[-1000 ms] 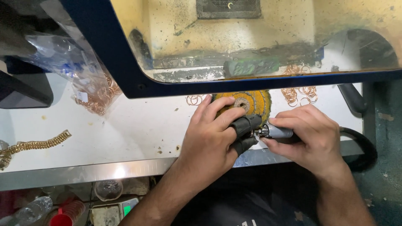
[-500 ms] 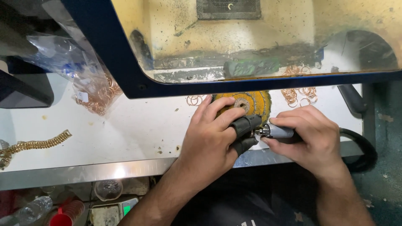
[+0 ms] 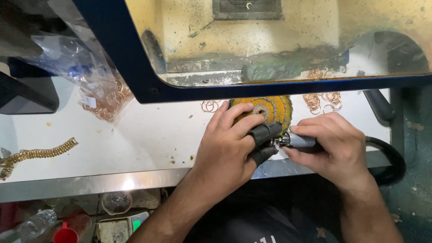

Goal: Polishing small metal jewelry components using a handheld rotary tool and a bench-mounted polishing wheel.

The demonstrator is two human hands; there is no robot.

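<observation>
At the worktop's [image 3: 135, 148] front edge, left hand [image 3: 227, 148] pinches something hidden, right hand [image 3: 330, 146] grips the rotary tool [image 3: 297, 141]; a slip could nick the covered fingertips [image 3: 265, 132].

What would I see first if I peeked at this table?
Two bare hands meet in the middle: the left hand, with dark covers on two fingers, and the right hand, holding a small rotary tool. Just behind them sits a fuzzy yellow buffing wheel. A gold chain bracelet lies at the far left.

Bright overhead light, sharp centre, corners perhaps dim.
</observation>
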